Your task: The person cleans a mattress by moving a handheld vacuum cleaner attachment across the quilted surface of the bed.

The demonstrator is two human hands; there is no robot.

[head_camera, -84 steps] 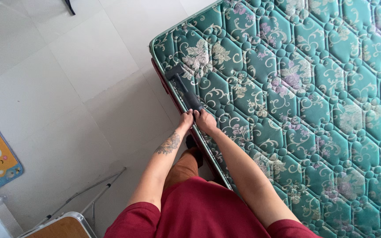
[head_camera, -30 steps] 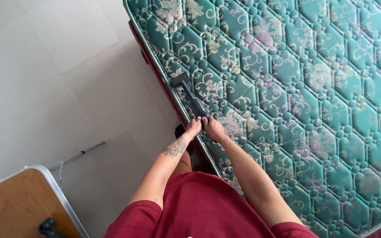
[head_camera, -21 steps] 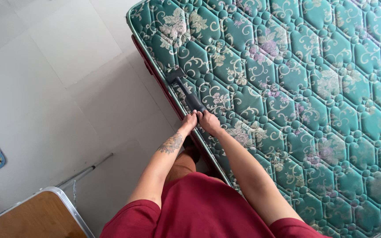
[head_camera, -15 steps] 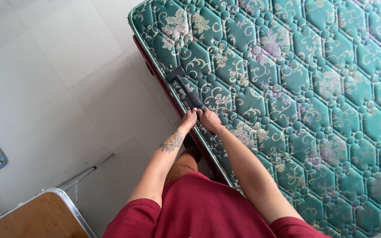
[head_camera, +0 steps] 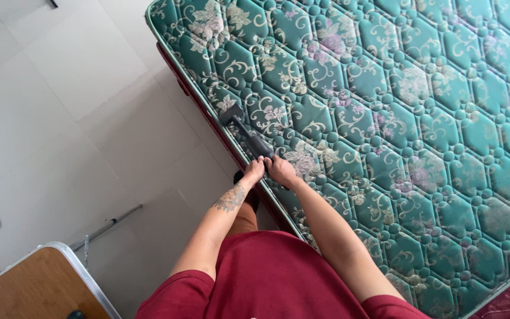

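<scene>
We grip the rear of a dark handheld vacuum wand (head_camera: pixel 249 136) with both hands: left hand (head_camera: pixel 253 172) and right hand (head_camera: pixel 280 170) are closed around its handle end, side by side and touching, likely to steady it and press it down. The wand lies on the green quilted mattress (head_camera: pixel 396 118), running along its edge seam, its flat nozzle (head_camera: pixel 231 113) against the fabric near the piping. The red bed base (head_camera: pixel 208 118) shows beneath. A wooden folding counter (head_camera: pixel 30 283) stands well apart on the tiled floor (head_camera: pixel 90 130).
</scene>
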